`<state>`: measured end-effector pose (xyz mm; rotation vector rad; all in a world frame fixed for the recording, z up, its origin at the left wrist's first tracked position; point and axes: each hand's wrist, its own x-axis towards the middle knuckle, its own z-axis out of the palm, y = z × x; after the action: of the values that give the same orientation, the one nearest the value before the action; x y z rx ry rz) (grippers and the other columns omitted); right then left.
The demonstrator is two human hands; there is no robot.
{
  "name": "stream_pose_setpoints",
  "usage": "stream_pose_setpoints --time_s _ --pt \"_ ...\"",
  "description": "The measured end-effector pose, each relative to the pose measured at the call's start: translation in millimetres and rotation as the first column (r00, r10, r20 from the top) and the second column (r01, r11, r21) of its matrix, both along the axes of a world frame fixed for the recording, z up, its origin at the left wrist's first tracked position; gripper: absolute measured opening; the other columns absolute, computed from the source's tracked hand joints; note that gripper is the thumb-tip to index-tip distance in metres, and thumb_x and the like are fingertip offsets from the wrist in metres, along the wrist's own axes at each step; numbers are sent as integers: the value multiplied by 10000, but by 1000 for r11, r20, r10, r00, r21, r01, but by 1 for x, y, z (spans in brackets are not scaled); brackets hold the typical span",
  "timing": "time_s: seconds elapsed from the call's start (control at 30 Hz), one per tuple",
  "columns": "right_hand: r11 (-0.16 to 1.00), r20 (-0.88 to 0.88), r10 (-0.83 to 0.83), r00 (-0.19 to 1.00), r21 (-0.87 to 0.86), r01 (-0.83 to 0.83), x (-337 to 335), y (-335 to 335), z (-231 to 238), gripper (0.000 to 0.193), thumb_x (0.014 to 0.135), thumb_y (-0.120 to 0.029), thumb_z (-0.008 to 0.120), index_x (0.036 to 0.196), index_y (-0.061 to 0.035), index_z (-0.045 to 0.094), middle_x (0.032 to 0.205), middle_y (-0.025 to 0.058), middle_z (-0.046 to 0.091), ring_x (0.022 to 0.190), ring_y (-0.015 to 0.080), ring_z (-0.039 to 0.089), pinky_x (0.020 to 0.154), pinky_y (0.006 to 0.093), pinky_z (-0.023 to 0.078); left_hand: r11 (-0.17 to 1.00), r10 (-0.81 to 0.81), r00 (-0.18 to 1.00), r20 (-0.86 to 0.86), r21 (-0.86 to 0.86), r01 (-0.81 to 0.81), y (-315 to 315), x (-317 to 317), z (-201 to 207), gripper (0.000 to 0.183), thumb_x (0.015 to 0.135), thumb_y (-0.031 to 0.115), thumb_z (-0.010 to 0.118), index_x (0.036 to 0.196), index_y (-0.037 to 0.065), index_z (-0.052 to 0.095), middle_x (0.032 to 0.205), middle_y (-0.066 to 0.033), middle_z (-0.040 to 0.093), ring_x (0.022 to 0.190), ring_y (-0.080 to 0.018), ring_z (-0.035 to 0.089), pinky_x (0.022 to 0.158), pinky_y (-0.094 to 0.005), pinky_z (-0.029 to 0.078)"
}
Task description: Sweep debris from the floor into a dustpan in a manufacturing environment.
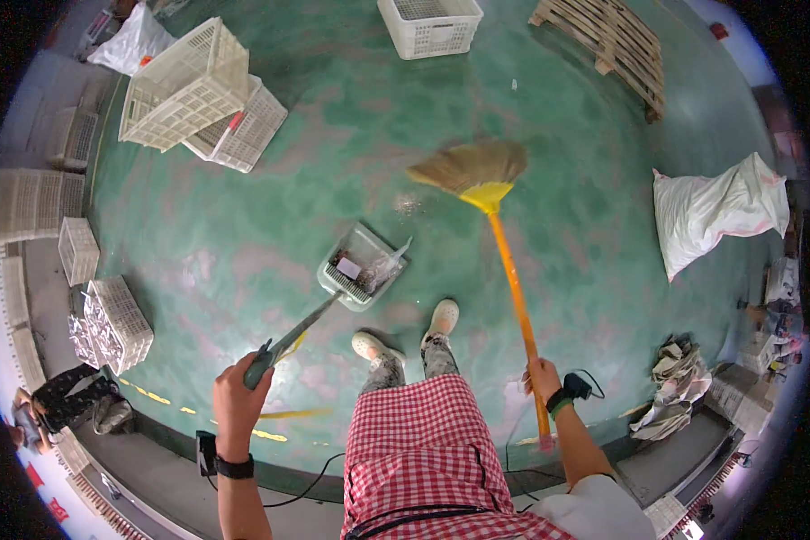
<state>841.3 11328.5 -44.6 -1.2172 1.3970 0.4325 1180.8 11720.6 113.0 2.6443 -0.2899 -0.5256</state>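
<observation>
My left hand (240, 396) is wrapped round the dark green handle of a long-handled dustpan (365, 261). The pan rests on the floor ahead of my feet, with dark debris, a pale card-like piece and some clear plastic film inside. In my right hand (543, 378) is the orange stick of a broom (477, 173); its brown bristles fan out from a yellow collar, slightly blurred, beyond and to the right of the pan. A small pile of pale sweepings (408, 205) lies on the floor between the pan and the bristles.
White crates (189, 85) are stacked at the far left, another crate (432, 34) stands far ahead. A wooden pallet (607, 40) and a white sack (715, 211) are on the right, crumpled sacks (679, 378) nearer. At left, a filled crate (117, 324) stands near another person (67, 396).
</observation>
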Motion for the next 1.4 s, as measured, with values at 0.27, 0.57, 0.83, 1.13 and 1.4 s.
stream_pose_setpoints --time_s 0.27,0.57,0.83,1.13,1.4 --pt "978 -262 17 965 -195 -70 42 -60 -142 382 821 -418 374 638 -85 415 439 35 411 312 153 409 300 288 349 999 -34 999 -20 26 35 -56 11 -17 274 653 159 630 861 -8 572 650 -177 559 580 -299 550 533 -330 427" --pt "372 -426 792 437 -230 -899 -61 42 -117 369 823 -359 395 730 -8 462 532 184 519 520 327 541 459 405 406 999 29 998 -58 45 -27 -55 17 -16 287 651 137 632 877 -27 568 687 -172 578 603 -268 578 557 -296 440" --pt "713 -71 629 774 -343 -611 -129 43 -26 361 825 -357 409 684 -27 446 447 62 456 341 161 451 320 291 339 999 37 997 -60 -11 -38 -50 20 -16 284 647 133 630 870 -30 567 682 -166 579 592 -258 577 554 -291 440" --pt "431 -403 735 545 -343 -835 25 10 -118 440 830 -404 328 791 10 470 584 195 539 531 346 540 487 414 422 1000 24 997 -69 12 -23 -54 27 -19 290 655 149 632 871 -34 569 681 -167 579 584 -245 578 550 -288 438" --pt "856 -239 516 822 112 -505 -41 51 5 392 805 -371 423 718 3 500 523 111 516 428 213 512 375 342 385 996 86 988 -132 38 -82 -34 25 -18 302 654 140 633 883 -44 562 686 -166 583 595 -219 586 564 -274 441"
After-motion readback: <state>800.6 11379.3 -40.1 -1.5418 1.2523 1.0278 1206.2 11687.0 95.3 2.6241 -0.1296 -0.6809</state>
